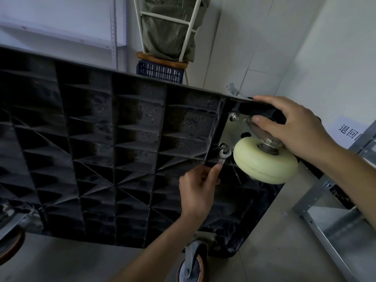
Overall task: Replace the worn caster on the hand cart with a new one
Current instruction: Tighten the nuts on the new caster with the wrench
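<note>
The hand cart (101,149) stands tipped on its edge, its black ribbed underside facing me. At its upper right corner a caster with a pale cream wheel (264,161) sits on a metal mounting plate (234,131). My right hand (295,127) wraps over the cart's top edge and the caster's fork, thumb near the plate's upper bolt (236,118). My left hand (198,190) grips a small silver wrench (222,156) whose jaw sits on the plate's lower left nut (223,147).
Two other casters with orange-brown wheels touch the floor: one at the bottom centre (193,261), one at the far left (10,245). A metal shelf frame (335,210) stands at right. Behind the cart are a blue crate (160,73) and a white rack holding a grey bag (168,29).
</note>
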`<state>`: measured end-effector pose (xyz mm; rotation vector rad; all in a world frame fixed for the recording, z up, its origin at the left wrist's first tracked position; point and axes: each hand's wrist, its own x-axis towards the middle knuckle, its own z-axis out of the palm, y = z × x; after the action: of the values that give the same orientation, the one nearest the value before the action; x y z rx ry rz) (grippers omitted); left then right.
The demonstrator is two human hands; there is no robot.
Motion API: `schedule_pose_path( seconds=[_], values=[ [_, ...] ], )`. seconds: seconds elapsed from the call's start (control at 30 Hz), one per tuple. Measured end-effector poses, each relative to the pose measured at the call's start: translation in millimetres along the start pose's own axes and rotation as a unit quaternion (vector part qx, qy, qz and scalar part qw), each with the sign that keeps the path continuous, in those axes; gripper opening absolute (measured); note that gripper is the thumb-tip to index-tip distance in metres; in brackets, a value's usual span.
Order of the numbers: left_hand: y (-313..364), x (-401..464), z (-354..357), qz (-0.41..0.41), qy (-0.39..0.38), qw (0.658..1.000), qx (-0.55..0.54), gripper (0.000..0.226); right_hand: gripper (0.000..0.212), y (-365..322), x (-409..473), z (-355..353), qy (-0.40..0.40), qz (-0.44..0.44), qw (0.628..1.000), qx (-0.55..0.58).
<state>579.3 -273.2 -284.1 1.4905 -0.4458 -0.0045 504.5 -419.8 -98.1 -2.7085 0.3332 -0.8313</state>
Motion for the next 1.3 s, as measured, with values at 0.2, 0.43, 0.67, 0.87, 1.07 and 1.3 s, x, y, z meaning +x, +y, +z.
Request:
schedule_pose_path(
  seconds=[0.2,0.43,0.67,0.87,1.07,1.3],
  values=[
    [2.2,3.1,-4.1,0.011,-0.002,1.000,0.022,0.041,0.043,-1.2,-0.9,-0.3,-0.001,0.001,1.000,-0.002],
    [4.1,10.4,-24.6,0.125,-0.003,0.981,0.145,0.037,0.043,-0.2,-0.4,0.7,-0.002,-0.003,1.000,-0.001],
    [31.9,34.7,-57.0,0.197,-0.070,0.937,0.280,0.031,0.045,2.7,1.5,-0.6,-0.007,-0.001,1.000,-0.004],
    [45.3,45.0,-65.2,0.217,-0.103,0.902,0.358,0.036,0.045,2.1,0.9,-0.3,-0.010,-0.001,1.000,-0.004],
    [38.3,43.6,-67.6,0.249,-0.086,0.912,0.316,0.036,0.045,0.5,0.2,1.1,-0.006,-0.001,1.000,0.012],
    [22.9,20.4,-58.1,0.154,-0.054,0.972,0.170,0.033,0.044,1.2,0.7,2.7,-0.002,-0.005,1.000,0.012]
  ],
)
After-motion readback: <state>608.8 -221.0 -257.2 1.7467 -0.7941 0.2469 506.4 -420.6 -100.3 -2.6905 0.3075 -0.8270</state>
